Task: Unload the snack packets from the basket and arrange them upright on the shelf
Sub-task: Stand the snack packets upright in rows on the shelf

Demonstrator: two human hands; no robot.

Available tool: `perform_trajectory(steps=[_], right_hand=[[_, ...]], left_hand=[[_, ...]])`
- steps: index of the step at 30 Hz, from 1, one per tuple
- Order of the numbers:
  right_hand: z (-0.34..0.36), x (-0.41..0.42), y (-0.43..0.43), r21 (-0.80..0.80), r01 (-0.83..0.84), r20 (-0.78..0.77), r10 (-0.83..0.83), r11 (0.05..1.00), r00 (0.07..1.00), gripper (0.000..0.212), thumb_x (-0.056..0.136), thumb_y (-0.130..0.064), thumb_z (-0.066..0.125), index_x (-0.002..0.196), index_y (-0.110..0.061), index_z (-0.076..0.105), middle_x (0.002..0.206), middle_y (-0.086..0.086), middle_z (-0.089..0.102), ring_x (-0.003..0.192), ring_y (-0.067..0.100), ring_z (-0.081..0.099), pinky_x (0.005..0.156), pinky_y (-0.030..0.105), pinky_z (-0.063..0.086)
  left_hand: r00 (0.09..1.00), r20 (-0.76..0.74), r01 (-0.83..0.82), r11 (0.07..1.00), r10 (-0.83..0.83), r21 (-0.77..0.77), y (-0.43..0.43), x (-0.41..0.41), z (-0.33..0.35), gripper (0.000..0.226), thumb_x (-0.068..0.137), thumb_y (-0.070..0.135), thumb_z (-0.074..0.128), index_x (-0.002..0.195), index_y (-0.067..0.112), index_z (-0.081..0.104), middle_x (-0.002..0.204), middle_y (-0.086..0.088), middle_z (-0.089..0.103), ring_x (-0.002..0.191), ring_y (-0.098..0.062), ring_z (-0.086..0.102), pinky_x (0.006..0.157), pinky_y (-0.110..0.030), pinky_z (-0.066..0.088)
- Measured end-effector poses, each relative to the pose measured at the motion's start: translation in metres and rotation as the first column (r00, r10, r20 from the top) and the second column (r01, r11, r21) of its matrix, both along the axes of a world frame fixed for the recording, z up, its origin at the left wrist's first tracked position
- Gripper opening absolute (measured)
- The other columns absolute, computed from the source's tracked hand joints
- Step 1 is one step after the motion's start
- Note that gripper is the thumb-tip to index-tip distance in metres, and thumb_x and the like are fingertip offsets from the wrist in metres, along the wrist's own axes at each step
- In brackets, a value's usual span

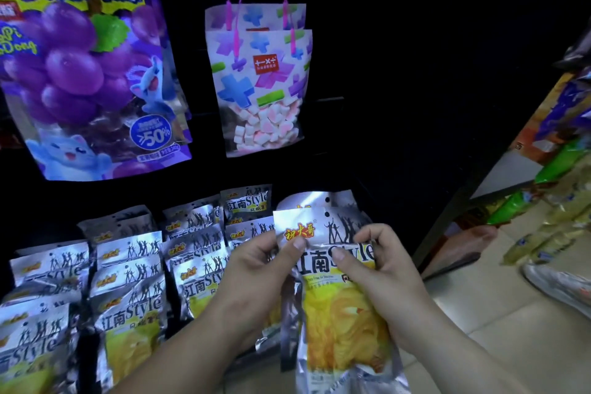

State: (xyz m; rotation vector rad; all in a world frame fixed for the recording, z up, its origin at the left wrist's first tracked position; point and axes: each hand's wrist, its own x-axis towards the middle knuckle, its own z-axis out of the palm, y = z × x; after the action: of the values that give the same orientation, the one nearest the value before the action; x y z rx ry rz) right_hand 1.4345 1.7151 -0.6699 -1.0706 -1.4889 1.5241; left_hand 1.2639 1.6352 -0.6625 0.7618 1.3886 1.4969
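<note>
Packets (pixel 339 281): small silver stack pinched near the top by left hand (pixel 256 269) and right hand (pixel 380 265), thumbs in front, above the shelf's (pixel 393 201) right end. Basket not visible. Advice: seat bottoms first beside the standing rows (pixel 128 281), labels forward, then let go.

A dark display wall (pixel 399 73) stands dimly lit, with pale floor tiles (pixel 511 323) at right.
</note>
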Motion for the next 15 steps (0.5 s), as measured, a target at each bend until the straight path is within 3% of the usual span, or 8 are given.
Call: perform_trajectory(steps=[4,7,9,13,15], right_hand=[[-0.001,0.0,0.002,0.074,0.091,0.016,-0.093,0.993,0.996,0.032,0.081,-0.019,0.085,0.091,-0.027,0.057,0.094,0.0,0.057,0.094,0.023,0.058,0.087,0.043,0.052],[-0.001,0.001,0.002,0.137,0.123,0.019,-0.127,0.983,0.992,0.029,0.083,-0.022,0.084,0.094,-0.028,0.058,0.091,-0.004,0.055,0.091,0.017,0.055,0.084,0.039,0.049],[0.001,0.001,0.0,0.178,0.083,0.035,-0.091,0.981,0.995,0.025,0.085,-0.023,0.081,0.098,-0.028,0.06,0.092,-0.008,0.057,0.087,0.014,0.055,0.081,0.036,0.049],[0.008,0.001,-0.009,0.078,-0.068,0.009,0.068,0.995,0.998,0.026,0.089,-0.013,0.077,0.103,-0.031,0.063,0.085,-0.015,0.061,0.07,0.023,0.05,0.066,0.04,0.046],[0.009,0.001,-0.01,0.084,-0.057,0.009,0.056,0.995,0.998,0.03,0.089,-0.009,0.076,0.104,-0.033,0.065,0.096,-0.021,0.065,0.069,0.018,0.057,0.065,0.033,0.051]], left_hand=[[0.998,-0.048,-0.045,0.999,0.044,-0.029,0.0,-0.004,-0.004,0.021,0.085,0.029,0.079,0.083,0.009,0.075,0.081,-0.011,0.067,0.074,-0.022,0.062,0.093,-0.055,0.058],[0.996,-0.072,-0.052,0.997,0.048,-0.054,0.0,-0.004,-0.007,0.015,0.086,0.02,0.079,0.082,0.006,0.075,0.081,-0.024,0.07,0.071,-0.028,0.064,0.091,-0.058,0.057],[0.99,-0.124,-0.072,0.995,0.063,-0.071,0.0,-0.004,-0.009,0.015,0.088,0.022,0.078,0.079,0.011,0.074,0.085,-0.022,0.072,0.074,-0.031,0.067,0.089,-0.054,0.06],[0.982,-0.164,-0.108,0.993,0.099,-0.051,-0.001,-0.003,-0.009,0.017,0.09,0.025,0.075,0.074,0.02,0.072,0.084,-0.011,0.072,0.073,-0.015,0.065,0.074,-0.033,0.06],[0.983,-0.159,-0.099,0.995,0.092,-0.034,-0.001,-0.004,-0.006,0.017,0.092,0.027,0.073,0.077,0.018,0.073,0.086,-0.012,0.072,0.075,-0.012,0.065,0.071,-0.028,0.06]])
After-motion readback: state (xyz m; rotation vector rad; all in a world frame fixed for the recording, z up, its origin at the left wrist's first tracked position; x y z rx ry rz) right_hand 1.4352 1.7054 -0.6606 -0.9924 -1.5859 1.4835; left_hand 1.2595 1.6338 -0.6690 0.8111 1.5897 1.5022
